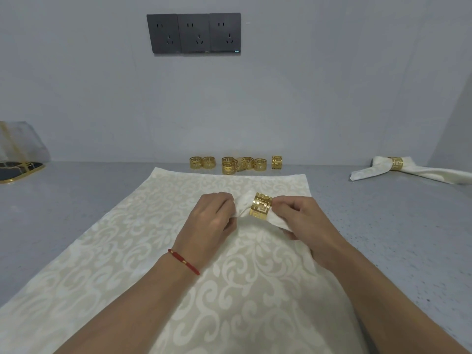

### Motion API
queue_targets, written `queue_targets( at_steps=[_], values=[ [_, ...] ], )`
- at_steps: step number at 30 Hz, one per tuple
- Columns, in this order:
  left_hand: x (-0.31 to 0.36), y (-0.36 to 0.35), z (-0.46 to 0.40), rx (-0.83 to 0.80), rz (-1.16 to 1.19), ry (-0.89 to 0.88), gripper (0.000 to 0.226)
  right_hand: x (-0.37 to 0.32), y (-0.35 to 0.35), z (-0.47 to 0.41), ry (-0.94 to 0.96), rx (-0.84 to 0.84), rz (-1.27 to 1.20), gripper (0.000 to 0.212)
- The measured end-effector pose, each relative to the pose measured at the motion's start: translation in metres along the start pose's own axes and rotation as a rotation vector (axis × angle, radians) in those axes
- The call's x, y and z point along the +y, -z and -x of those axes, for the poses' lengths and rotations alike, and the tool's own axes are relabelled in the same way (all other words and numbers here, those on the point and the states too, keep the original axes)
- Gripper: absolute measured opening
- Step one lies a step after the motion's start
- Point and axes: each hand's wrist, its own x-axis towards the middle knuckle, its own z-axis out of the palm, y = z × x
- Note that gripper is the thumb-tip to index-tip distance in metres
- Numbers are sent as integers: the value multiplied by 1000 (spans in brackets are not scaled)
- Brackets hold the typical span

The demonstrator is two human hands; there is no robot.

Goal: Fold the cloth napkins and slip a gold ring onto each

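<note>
A cream damask napkin (143, 256) lies spread on the grey table, its middle gathered up into a bunch. A gold cut-out ring (261, 207) sits around that bunch. My left hand (209, 221) pinches the gathered cloth just left of the ring. My right hand (304, 223) grips the cloth on the ring's right side, fingers touching the ring's edge. Several loose gold rings (237, 163) stand in a row by the wall. A finished napkin (419, 172) with a gold ring on it lies at the far right.
A clear bag with gold trim (20, 144) and a dark gold-rimmed tray (18, 169) sit at the far left edge. Three dark wall sockets (194, 33) are mounted above the table. Bare grey tabletop (383, 238) lies on both sides of the napkin.
</note>
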Motion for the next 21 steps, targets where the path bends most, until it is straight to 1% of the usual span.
queue_targets(
  at_steps=[1, 4, 9, 11, 13, 16, 19, 21],
  values=[
    [0, -1, 0, -6, 4, -19, 19, 0, 0, 1, 5, 9, -2, 24],
    [1, -2, -2, -35, 4, -85, 18, -2, 2, 3, 8, 24, -45, 20],
    [0, -5, -8, -144, -31, -249, 23, 4, 4, 1, -99, 71, -108, 31],
    [-3, -6, -12, -166, -52, -283, 26, 3, 3, 2, -124, 94, -177, 26],
    [-3, -6, -15, -177, -58, -294, 28, 3, 4, 1, -141, 47, -209, 21],
    [1, -3, -16, -210, -50, -356, 33, 4, 9, 0, -196, -17, -182, 19],
    [3, 5, -20, -282, -92, -448, 27, 6, 11, 0, -256, -5, -249, 18],
    [3, 7, -24, -292, -116, -443, 25, 5, 10, 1, -263, 17, -345, 16]
  ],
)
